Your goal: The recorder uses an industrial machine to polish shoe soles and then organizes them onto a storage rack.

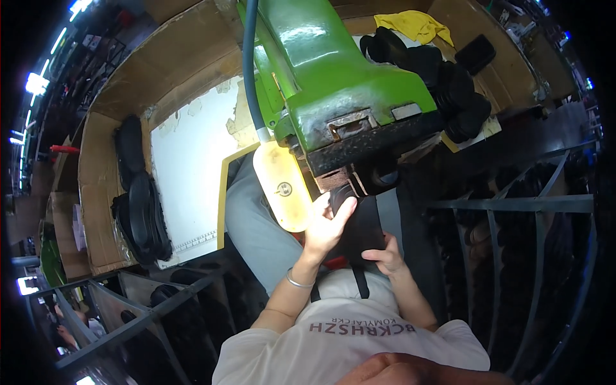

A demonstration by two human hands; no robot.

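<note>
My two hands hold a flat black piece (364, 228) below the head of a green machine (350, 70). It looks like a shoe part, but its exact kind I cannot make out. My left hand (325, 226) is closed on its left upper side, with the thumb on the dark surface close to the machine's working end (350, 179). Lower down, my right hand (386, 258) grips the right edge near the other end. The piece's upper end is partly hidden by the machine. A lit oblong lamp (280, 186) hangs just left of my left hand.
Several black soles (142, 212) lie along the left of a white worktop (186, 173), inside a cardboard wall (102, 154). More black parts (457, 96) and a yellow cloth (417, 27) sit at the far right. Metal racks (513, 204) stand on both sides.
</note>
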